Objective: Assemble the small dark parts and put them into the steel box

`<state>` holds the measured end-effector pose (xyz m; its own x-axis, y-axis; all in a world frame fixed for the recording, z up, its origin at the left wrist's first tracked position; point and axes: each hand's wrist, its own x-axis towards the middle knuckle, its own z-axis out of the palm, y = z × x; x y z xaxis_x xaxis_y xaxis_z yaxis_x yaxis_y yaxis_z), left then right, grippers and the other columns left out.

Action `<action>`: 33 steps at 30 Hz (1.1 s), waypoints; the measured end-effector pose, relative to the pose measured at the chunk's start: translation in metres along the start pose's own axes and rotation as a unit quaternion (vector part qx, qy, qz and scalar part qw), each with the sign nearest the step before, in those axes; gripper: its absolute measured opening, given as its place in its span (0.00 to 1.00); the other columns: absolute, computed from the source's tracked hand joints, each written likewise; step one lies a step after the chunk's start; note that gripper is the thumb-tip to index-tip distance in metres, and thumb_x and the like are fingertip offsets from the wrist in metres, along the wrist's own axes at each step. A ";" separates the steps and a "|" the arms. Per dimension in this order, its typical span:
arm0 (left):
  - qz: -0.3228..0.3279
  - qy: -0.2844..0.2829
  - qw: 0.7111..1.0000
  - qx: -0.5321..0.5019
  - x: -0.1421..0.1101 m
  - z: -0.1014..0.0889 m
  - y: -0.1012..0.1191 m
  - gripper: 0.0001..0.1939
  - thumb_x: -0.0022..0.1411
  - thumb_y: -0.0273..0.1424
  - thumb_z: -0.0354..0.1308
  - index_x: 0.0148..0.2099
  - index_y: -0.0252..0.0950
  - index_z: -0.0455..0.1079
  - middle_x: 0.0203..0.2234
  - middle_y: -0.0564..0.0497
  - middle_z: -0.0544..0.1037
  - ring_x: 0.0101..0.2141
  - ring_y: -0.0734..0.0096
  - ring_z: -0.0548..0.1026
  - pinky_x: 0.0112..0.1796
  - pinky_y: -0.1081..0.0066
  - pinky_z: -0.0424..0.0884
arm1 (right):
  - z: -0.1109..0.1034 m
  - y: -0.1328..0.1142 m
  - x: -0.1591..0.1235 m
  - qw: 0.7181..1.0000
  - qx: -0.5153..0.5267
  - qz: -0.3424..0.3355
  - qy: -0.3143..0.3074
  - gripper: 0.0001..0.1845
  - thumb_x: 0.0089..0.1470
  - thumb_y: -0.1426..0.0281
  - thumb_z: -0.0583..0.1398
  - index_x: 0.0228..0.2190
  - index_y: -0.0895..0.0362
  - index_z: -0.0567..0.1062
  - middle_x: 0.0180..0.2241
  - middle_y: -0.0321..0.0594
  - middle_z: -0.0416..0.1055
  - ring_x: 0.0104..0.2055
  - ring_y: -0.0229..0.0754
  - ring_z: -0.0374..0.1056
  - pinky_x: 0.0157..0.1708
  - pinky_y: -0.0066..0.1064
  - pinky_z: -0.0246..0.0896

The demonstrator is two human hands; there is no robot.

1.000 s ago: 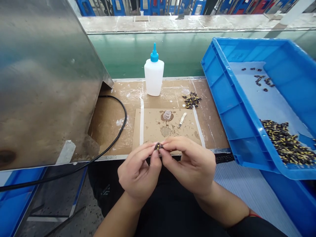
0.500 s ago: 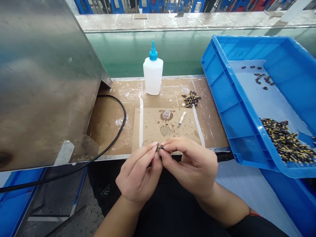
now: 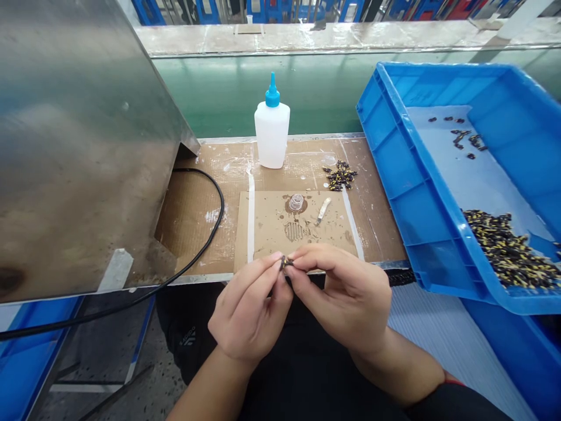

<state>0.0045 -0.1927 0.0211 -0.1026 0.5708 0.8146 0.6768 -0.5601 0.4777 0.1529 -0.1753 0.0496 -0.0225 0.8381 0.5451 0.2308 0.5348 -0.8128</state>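
Observation:
Small black-and-yellow pieces are pinched between the fingertips of both hands, just in front of the table's near edge. My left hand is closed on the left end, thumb against fingers. From the other side my right hand grips the right end. Fingertips hide much of what is held, so I cannot tell whether it is one piece or two. Beyond the hands lie a small clear cup on a wet stain and a short white-handled knife. A pile of similar black-and-yellow pieces sits farther back.
A white squeeze bottle with a blue nozzle stands at the back. On the right, a blue bin holds many more pieces. A metal housing fills the left, and a black cable loops beside it.
Both hands have shifted slightly to the right. The held black-and-yellow pieces have turned a little between the fingertips. Nothing on the table has moved.

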 end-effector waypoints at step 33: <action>0.024 0.003 0.999 0.022 -0.005 0.008 -0.004 0.23 0.58 0.14 0.72 0.54 0.34 0.81 0.48 0.45 0.87 0.42 0.63 0.88 0.46 0.66 0.88 | -0.002 0.001 0.005 0.999 -0.048 0.000 -0.005 0.10 0.63 0.80 0.69 0.40 0.52 0.82 0.42 0.33 0.84 0.43 0.41 0.81 0.46 0.31 0.79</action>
<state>0.0082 -0.1888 0.0130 -0.0737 0.5396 0.8387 0.7124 -0.5600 0.4229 0.1550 -0.1711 0.0518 -0.0312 0.8396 0.5424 0.3231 0.5220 -0.7894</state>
